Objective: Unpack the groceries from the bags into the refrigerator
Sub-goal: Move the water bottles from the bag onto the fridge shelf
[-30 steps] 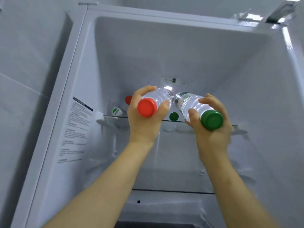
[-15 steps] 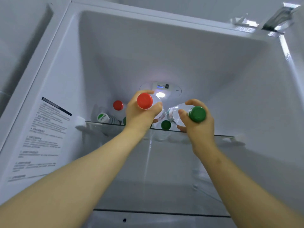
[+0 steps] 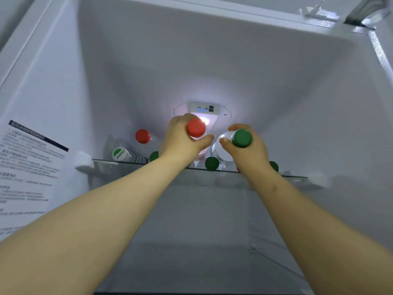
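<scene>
Head view, frame centre: our left hand [image 3: 182,143] grips the red-capped bottle [image 3: 196,127]; our right hand [image 3: 251,156] grips the green-capped bottle [image 3: 241,138] just beside it. Both are above the refrigerator's [image 3: 191,60] glass shelf [image 3: 294,177], where other bottles [image 3: 127,155] lie.

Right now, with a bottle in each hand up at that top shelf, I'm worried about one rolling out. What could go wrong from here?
1. The glass shelf already holds several bottles; the front bottle has its cap at the edge, so a nudge from either wrist may roll it off.
2. The left hand grips the red-capped bottle and the right hand the green-capped bottle, so no hand is free to catch anything.
</scene>
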Motion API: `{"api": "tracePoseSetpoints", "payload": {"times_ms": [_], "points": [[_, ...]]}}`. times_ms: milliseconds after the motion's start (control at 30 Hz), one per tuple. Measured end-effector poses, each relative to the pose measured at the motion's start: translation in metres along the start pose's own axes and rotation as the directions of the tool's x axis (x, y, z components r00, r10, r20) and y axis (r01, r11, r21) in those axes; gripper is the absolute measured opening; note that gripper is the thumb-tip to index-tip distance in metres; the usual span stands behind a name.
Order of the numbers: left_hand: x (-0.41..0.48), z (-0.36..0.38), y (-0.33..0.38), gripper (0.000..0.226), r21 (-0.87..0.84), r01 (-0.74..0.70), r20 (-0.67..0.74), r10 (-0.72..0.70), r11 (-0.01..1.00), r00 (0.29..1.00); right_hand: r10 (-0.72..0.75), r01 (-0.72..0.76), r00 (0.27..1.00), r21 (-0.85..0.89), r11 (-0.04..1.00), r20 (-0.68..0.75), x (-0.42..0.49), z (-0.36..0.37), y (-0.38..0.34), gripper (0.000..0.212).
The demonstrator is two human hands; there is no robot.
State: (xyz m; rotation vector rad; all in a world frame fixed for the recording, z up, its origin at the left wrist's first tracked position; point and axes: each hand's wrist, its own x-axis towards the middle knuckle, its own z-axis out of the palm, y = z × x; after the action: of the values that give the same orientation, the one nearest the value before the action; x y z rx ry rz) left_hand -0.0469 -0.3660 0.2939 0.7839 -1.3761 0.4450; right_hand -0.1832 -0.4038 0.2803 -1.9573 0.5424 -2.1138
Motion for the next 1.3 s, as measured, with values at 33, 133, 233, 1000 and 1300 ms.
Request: {"api": "tracePoseSetpoints", "payload": {"times_ms": [33,133,233,1000,1300], "points": [[0.003,0.002,-0.002,0.039,0.076,0.013,-0.010,-0.012,0.997,1.000,0.027,-0.028,1.000,-0.039,0.999,-0.012,0.002,0.002,-0.001,0.021],[0.006,0.007,-0.003,0.051,0.217,0.005,-0.001,-0.005,0.976,1.000,0.067,-0.070,0.997,-0.107,0.992,-0.026,0.008,0.002,0.000,0.021],[0.005,0.006,0.000,0.052,0.290,0.004,0.025,-0.012,0.957,1.000,0.032,-0.036,0.999,-0.103,0.994,-0.033,0.014,-0.004,0.003,0.035],[0.029,0.030,-0.018,0.040,0.852,-0.149,0.298,-0.231,0.501,0.926,0.153,0.058,0.952,-0.643,0.763,0.266,0.050,0.012,0.021,0.027],[0.035,0.033,-0.027,0.063,0.843,-0.161,0.347,-0.291,0.513,0.892,0.187,0.087,0.937,-0.713,0.696,0.296,0.057,0.017,0.026,0.028]]}}
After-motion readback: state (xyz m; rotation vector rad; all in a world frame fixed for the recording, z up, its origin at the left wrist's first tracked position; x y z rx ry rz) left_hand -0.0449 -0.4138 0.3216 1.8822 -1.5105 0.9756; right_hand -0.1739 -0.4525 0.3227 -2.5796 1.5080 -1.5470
